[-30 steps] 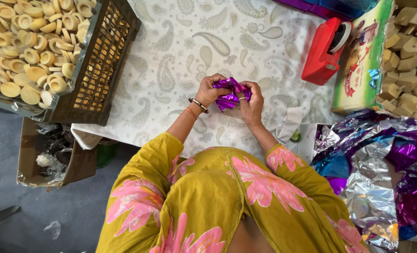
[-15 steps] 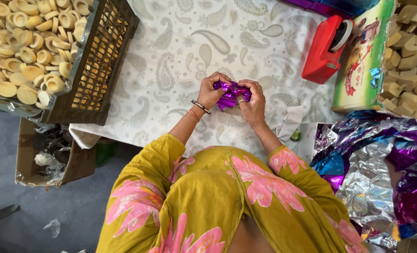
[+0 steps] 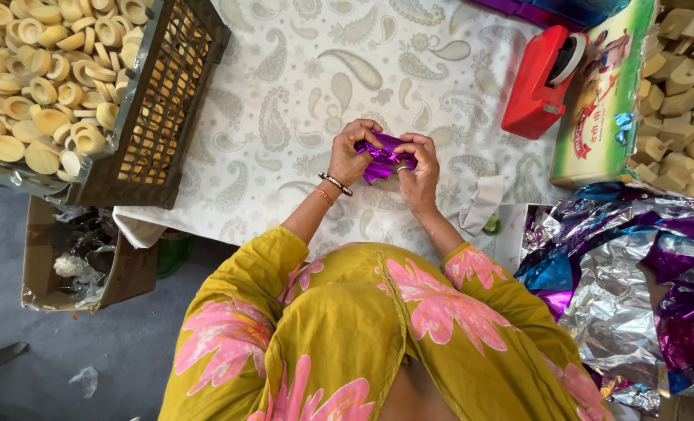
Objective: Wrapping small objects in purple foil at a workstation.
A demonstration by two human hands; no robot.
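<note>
Purple foil wrapper (image 3: 384, 158), over the desk (image 3: 300, 93), looks thin, light and crinkly, so we pinch its edges gently with our left hand (image 3: 352, 156) and right hand (image 3: 419, 170).

- Soft, even daylight fills the view; no single source shows.
- Shadows are faint, only a dim band under the dark slatted plastic crate (image 3: 168, 117) at the left edge of the cloth-covered bench (image 3: 300, 86).
- The crumpled silver and purple foil sheets (image 3: 628, 288) throw bright glare patches.
- Focus is sharp throughout, with slight wide-angle stretching toward the corners.
</note>
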